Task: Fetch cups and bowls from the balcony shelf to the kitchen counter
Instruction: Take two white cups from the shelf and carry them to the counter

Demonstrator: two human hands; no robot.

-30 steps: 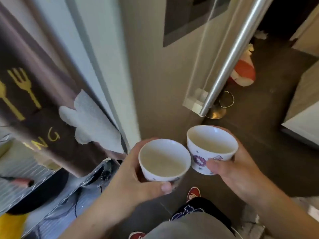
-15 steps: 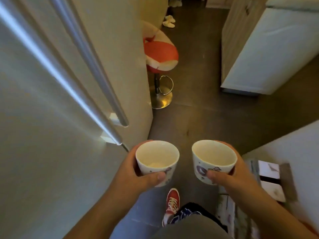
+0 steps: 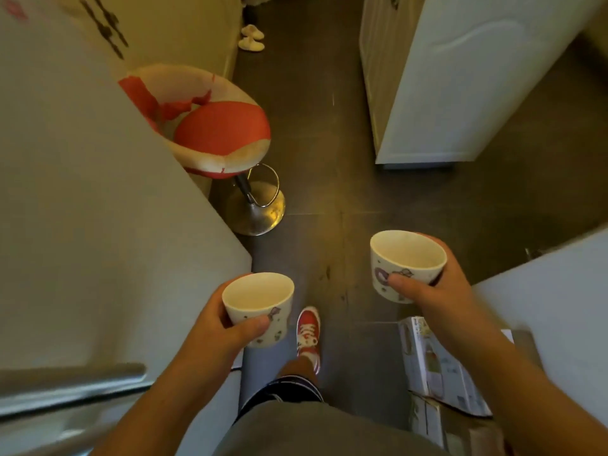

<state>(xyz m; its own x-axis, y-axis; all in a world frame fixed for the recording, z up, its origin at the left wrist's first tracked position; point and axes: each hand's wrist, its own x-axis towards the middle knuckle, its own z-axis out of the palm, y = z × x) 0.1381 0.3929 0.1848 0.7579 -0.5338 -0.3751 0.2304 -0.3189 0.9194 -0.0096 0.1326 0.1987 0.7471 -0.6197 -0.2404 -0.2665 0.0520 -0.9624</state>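
Dark tiled floor (image 3: 316, 133) runs past a red stool (image 3: 220, 133).

- Left hand (image 3: 214, 327): wrapped around a white patterned cup (image 3: 258, 309), thumb across the near side; cup upright, interior appears empty.
- Right hand (image 3: 437, 287): holds a second white patterned cup (image 3: 406, 264) upright, thumb on the near wall; cup held higher in frame than the left one, well apart from it.
- Floor (image 3: 329, 159): dark tiles.
- Red shoe (image 3: 308, 330): on the floor between the two cups.
- Red and white bar stool (image 3: 214, 130): stands at left on a metal base.
- White cabinet (image 3: 460, 77): upper right.
- Printed boxes (image 3: 441, 366): lower right, beneath the right forearm.
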